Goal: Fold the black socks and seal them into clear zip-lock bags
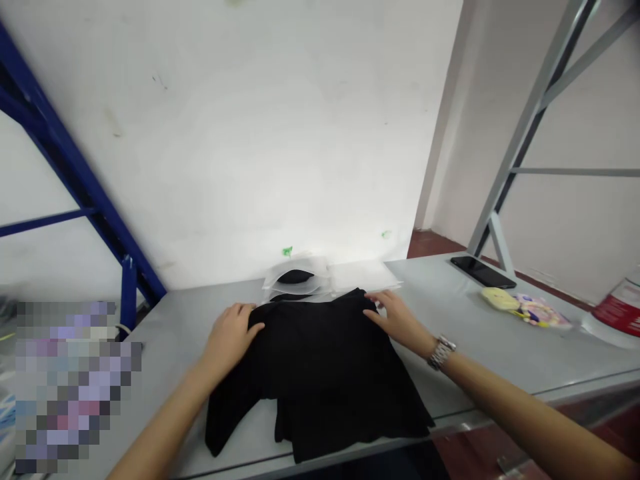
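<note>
A black long-sleeved top (330, 367) lies spread on the grey table, one sleeve slanting down at the left and its lower edge at the table's front. My left hand (231, 337) grips its upper left edge, thumb on top of the cloth and the other fingers partly hidden. At the upper right corner, my right hand (395, 320) has the cloth between thumb and fingers; a metal watch is on that wrist. Just beyond the top are frosted plastic bags (320, 287) with black contents, and a stack of white sheets or bags (363, 275) beside them.
A black phone (483, 272), a yellow item with a pastel charm (537, 310) and a red-labelled bottle (620, 307) sit on the right of the table (450, 300). Blue frame bars (80, 167) rise at left, grey ones (530, 127) at right. The lower left is pixelated.
</note>
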`<action>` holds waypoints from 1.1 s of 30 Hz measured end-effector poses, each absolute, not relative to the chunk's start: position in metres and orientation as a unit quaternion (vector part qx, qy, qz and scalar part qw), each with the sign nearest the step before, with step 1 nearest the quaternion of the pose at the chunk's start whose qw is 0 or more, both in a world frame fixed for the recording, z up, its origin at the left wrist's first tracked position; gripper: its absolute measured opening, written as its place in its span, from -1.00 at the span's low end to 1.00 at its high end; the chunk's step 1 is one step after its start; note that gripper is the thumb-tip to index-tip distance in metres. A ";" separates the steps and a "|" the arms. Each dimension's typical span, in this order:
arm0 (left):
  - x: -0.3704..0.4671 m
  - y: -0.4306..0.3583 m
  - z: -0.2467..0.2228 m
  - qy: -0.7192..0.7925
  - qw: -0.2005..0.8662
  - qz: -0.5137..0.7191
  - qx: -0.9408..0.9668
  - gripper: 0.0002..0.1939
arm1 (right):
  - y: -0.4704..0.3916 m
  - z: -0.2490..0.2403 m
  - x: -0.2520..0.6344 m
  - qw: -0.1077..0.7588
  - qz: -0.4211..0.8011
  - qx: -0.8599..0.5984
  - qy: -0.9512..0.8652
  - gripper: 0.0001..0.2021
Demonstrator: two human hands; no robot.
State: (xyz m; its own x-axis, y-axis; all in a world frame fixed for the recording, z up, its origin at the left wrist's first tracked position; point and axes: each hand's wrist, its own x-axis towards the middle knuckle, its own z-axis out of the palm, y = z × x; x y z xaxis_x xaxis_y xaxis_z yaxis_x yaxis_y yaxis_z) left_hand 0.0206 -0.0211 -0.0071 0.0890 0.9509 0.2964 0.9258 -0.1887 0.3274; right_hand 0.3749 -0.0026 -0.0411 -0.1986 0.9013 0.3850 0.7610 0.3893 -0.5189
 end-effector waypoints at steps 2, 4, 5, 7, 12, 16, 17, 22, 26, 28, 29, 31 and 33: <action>0.006 0.001 -0.007 0.645 0.059 0.223 0.729 -0.61 | 0.016 -0.043 0.376 0.334 0.042 -0.530 -0.778 -0.63; -0.003 0.012 -0.007 0.639 0.090 0.221 0.732 -0.69 | 0.026 -0.042 0.377 0.322 0.028 -0.525 -0.787 -0.75; -0.006 0.012 -0.006 0.635 0.097 0.226 0.732 -0.72 | 0.028 -0.040 0.377 0.319 0.030 -0.523 -0.790 -0.83; -0.009 0.004 -0.003 0.627 0.094 0.246 0.733 -0.74 | 0.023 -0.036 0.379 0.322 0.031 -0.509 -0.797 -0.87; -0.006 -0.024 0.000 0.594 0.041 0.283 0.752 -0.73 | 0.006 -0.029 0.383 0.350 0.023 -0.445 -0.824 -0.84; 0.002 -0.019 -0.001 0.589 0.031 0.283 0.756 -0.74 | 0.023 -0.031 0.372 0.296 0.043 -0.479 -0.825 -0.63; 0.003 -0.018 0.000 0.588 0.027 0.287 0.756 -0.75 | 0.028 -0.032 0.370 0.284 0.047 -0.487 -0.825 -0.67; 0.000 -0.049 0.010 0.544 -0.008 0.320 0.775 -0.78 | 0.008 -0.024 0.378 0.327 0.044 -0.448 -0.831 -0.84; -0.009 -0.094 -0.002 0.539 0.050 0.275 0.795 -0.82 | -0.044 -0.023 0.402 0.315 0.112 -0.405 -0.851 -0.84; -0.014 -0.105 -0.015 0.578 0.081 0.264 0.768 -0.76 | -0.061 -0.024 0.408 0.271 0.165 -0.407 -0.857 -0.78; -0.016 -0.106 -0.021 0.608 0.087 0.273 0.741 -0.68 | -0.065 -0.025 0.409 0.263 0.188 -0.413 -0.851 -0.74; -0.020 -0.103 -0.032 0.668 0.094 0.297 0.676 -0.49 | -0.064 -0.029 0.407 0.279 0.222 -0.443 -0.822 -0.71; -0.023 -0.096 -0.037 0.697 0.117 0.308 0.637 -0.44 | -0.056 -0.034 0.403 0.303 0.244 -0.486 -0.782 -0.73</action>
State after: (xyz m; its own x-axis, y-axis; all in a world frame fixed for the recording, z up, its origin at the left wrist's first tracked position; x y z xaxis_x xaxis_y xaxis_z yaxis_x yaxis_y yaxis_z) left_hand -0.0231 -0.0964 -0.0370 -0.1610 0.9597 0.2303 0.8159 -0.0019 0.5782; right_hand 0.4026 -0.0556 -0.0343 -0.3434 0.9088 0.2369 0.6136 0.4080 -0.6760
